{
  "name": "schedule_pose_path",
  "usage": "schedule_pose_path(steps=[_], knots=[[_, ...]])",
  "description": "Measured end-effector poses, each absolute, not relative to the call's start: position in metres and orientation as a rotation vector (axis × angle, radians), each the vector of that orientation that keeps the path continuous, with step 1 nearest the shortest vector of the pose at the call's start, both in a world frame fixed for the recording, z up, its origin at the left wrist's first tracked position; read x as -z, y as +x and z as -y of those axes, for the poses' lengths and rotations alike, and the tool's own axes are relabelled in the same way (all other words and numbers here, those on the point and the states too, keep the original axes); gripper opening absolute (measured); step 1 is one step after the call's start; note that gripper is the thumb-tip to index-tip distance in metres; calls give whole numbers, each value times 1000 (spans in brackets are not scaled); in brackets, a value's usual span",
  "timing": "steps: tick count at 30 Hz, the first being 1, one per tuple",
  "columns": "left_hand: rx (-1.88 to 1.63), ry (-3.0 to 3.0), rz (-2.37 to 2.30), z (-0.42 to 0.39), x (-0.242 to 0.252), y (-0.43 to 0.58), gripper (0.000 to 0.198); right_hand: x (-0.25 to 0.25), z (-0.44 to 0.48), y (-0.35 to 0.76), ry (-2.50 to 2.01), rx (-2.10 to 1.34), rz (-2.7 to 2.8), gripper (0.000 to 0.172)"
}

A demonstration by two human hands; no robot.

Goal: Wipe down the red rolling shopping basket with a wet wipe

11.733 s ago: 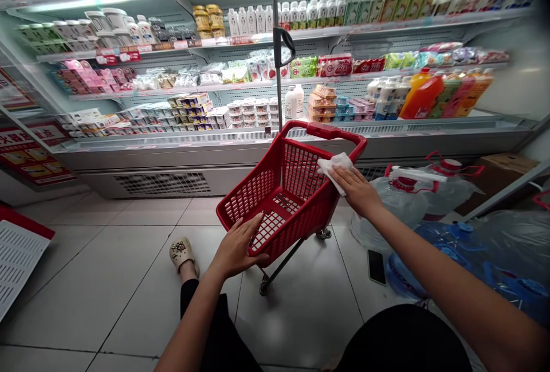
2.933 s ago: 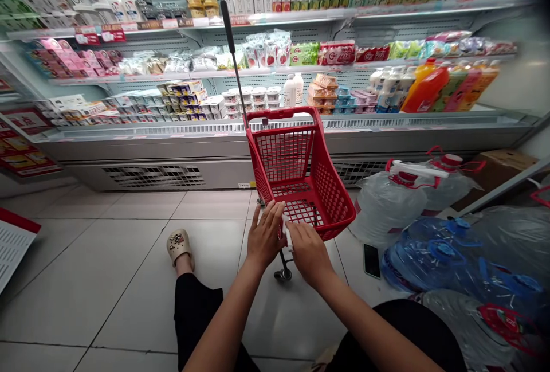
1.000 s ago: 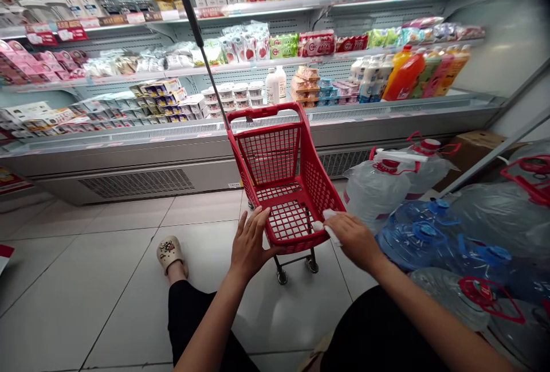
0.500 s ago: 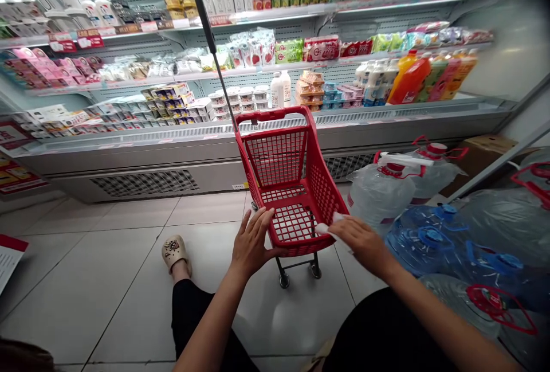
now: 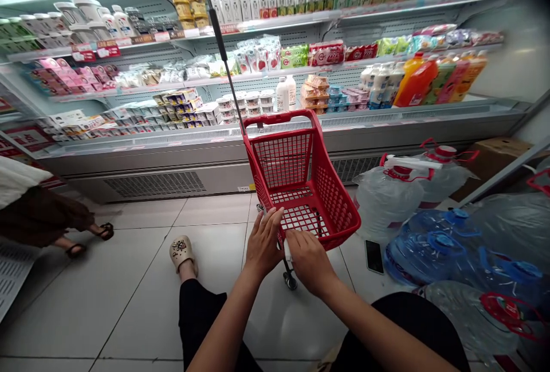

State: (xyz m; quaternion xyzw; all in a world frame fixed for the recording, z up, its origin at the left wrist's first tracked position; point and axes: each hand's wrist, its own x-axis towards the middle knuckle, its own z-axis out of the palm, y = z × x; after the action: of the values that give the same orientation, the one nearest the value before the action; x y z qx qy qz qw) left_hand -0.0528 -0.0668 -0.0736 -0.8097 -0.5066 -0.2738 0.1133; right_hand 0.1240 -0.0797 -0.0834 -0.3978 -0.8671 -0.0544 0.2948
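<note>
A small red plastic shopping cart (image 5: 337,206) stands upright before me, its basket bare inside. At the basket's near left corner lies my left hand (image 5: 264,246), open, its fingers stretched along the side and touching it. My right hand (image 5: 310,260) is closed around a crumpled white cloth or tissue (image 5: 287,250) and presses it against the near rim, close to my left thumb. Only a small edge of the white piece shows; the rest is hidden under the fingers. A thin pole with a dark grip (image 5: 218,34) rises from the cart's far left corner.
A refrigerated shelf unit (image 5: 172,151) with dairy packs and bottles runs behind the cart. Large water jugs (image 5: 433,249) crowd the right side, with a phone (image 5: 374,257) on the floor beside them. Another person's legs (image 5: 69,240) are at the left, near a white slatted panel (image 5: 15,271).
My right hand has moved left along the near rim with the white piece, from the right corner to beside my left hand. A person has come into view at the left.
</note>
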Motion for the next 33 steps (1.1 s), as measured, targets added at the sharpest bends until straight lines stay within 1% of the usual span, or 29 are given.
schedule_pose_path(steps=[4, 6, 9, 11, 14, 17, 19, 22, 24, 26, 29, 31, 33], knots=[[759, -2414, 1498, 66, 71, -64, 100, 76, 73, 125, -988, 66, 2378, 40], [741, -2421, 1488, 65, 70, -71, 107, 76, 67, 147, -928, 10, 2412, 41], [730, -2417, 1492, 65, 71, -80, 109, 80, 56, 193, -887, -36, 2435, 44], [730, -2424, 1504, 65, 72, -83, 109, 84, 48, 227, -875, 25, 2436, 51], [739, -2441, 1520, 67, 73, -86, 108, 87, 39, 272, -845, 199, 2430, 67], [746, -2456, 1528, 69, 73, -87, 109, 89, 38, 300, -844, 300, 2426, 73], [746, -2467, 1531, 70, 73, -86, 110, 93, 42, 306, -866, 307, 2418, 75], [750, -2478, 1545, 74, 69, -84, 110, 102, 54, 294, -918, 258, 2346, 84], [753, -2478, 1562, 78, 65, -81, 105, 108, 65, 275, -934, 209, 2298, 89], [742, -2480, 1589, 83, 58, -78, 100, 111, 75, 253, -910, 152, 2288, 89], [709, -2510, 1604, 89, 45, -72, 96, 102, 85, 222, -839, 11, 2297, 82], [716, -2543, 1576, 93, 35, -67, 91, 90, 87, 209, -802, -168, 2285, 73], [755, -2591, 1542, 95, 25, -62, 79, 76, 89, 200, -786, -402, 2223, 58]])
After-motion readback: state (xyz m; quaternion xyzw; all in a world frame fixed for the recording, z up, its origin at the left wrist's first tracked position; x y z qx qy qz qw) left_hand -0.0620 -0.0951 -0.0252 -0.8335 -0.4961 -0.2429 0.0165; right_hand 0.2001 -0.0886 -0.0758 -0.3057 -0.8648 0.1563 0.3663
